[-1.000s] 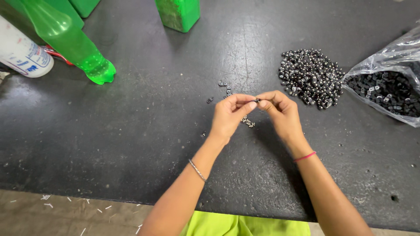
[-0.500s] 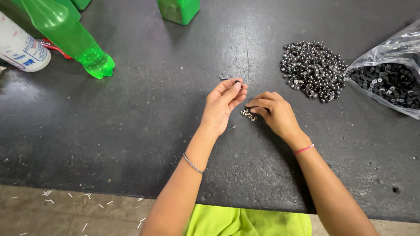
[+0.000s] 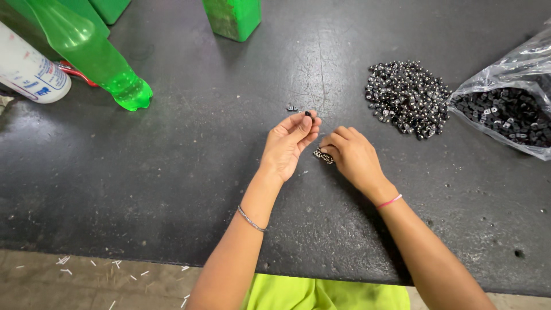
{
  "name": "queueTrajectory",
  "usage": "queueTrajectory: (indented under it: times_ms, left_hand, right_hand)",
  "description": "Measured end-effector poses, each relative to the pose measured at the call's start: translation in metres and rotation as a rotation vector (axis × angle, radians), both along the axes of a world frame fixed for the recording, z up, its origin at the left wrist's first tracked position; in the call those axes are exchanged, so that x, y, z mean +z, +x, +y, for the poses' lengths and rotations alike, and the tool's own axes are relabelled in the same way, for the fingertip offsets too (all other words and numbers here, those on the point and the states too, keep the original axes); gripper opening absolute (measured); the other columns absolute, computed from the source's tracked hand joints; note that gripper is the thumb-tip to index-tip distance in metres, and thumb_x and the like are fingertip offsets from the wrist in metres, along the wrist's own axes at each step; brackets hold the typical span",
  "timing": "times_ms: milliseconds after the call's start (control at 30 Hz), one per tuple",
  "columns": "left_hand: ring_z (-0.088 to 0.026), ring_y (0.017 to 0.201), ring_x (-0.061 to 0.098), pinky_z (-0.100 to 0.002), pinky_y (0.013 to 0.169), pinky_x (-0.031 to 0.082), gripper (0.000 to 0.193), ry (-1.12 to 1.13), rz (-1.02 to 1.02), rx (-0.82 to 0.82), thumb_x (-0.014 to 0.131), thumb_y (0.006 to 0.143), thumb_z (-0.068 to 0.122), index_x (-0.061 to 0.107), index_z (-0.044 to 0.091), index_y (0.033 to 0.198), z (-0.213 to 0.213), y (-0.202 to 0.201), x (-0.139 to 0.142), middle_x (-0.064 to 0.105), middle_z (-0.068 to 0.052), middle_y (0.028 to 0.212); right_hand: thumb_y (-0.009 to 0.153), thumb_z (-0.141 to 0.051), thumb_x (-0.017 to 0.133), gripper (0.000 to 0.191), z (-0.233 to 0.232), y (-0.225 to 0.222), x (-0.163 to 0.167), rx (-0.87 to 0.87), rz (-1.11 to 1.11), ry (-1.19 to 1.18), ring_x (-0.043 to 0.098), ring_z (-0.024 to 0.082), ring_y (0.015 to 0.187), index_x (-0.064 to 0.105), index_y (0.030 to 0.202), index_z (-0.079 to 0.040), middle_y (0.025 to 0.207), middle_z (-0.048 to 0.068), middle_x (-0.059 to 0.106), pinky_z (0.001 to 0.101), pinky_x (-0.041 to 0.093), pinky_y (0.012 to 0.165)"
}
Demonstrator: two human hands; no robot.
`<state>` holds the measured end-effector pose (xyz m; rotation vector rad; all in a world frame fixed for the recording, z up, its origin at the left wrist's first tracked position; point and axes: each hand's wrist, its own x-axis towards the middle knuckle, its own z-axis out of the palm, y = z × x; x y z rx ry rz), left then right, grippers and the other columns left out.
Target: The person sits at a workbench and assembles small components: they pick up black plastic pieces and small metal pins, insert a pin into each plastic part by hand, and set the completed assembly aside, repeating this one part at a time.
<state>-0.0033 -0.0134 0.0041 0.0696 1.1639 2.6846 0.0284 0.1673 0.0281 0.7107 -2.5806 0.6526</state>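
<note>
Hands apart now, no longer joined at the fingertips as a second ago. Left hand (image 3: pixel 290 143) raised slightly, thumb and fingers pinched together on one small dark bead (image 3: pixel 307 113) at its tips. Right hand (image 3: pixel 351 155) lowered to the desk (image 3: pixel 189 172), fingers curled and closed over a short beaded strand (image 3: pixel 322 155) lying flat on the surface. Reads as one piece joined and a fresh bead picked up for the strand.

Bead at 12 o'clock of the left hand, held clear of the desk. Strand at 9 o'clock of the right hand, just beside its fingertips, between the two hands. Two or three loose beads (image 3: pixel 292 107) on the desk at 11 o'clock of the left hand, near but not touching.

Pile of shiny beads (image 3: pixel 406 97) at 1 o'clock of the right hand, well apart. Clear plastic bag of dark pieces (image 3: pixel 505 109) further out at 2 o'clock. Green plastic bottle (image 3: pixel 92 51) lying at 10 o'clock, far left, white canister (image 3: pixel 28 72) beside it.
</note>
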Motion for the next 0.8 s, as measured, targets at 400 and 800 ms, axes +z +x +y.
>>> queueTrajectory:
  times_ms: [400,800]
  left_hand:
    - [-0.012,0.089,0.067,-0.027,0.085,0.054,0.017,-0.011,0.095,0.066,0.077,0.093,0.017,0.072,0.006,0.106,-0.003,-0.005,-0.014,0.073,-0.004,0.098]
    - [-0.010,0.085,0.066,-0.027,0.081,0.054,0.017,-0.141,0.176,0.097,0.075,0.096,0.017,0.071,0.004,0.105,-0.004,-0.007,-0.019,0.073,-0.005,0.095]
  right_hand:
    - [0.089,-0.011,0.070,0.007,0.009,-0.003,-0.003,-0.040,-0.095,-0.135,0.064,0.032,0.095,0.067,0.094,-0.007,0.094,0.008,0.065,0.0421,0.051,0.081]
    - [0.095,-0.004,0.068,0.009,0.014,-0.007,-0.007,-0.083,-0.083,-0.305,0.063,0.031,0.087,0.063,0.101,-0.002,0.098,0.013,0.062,0.0395,0.050,0.077]
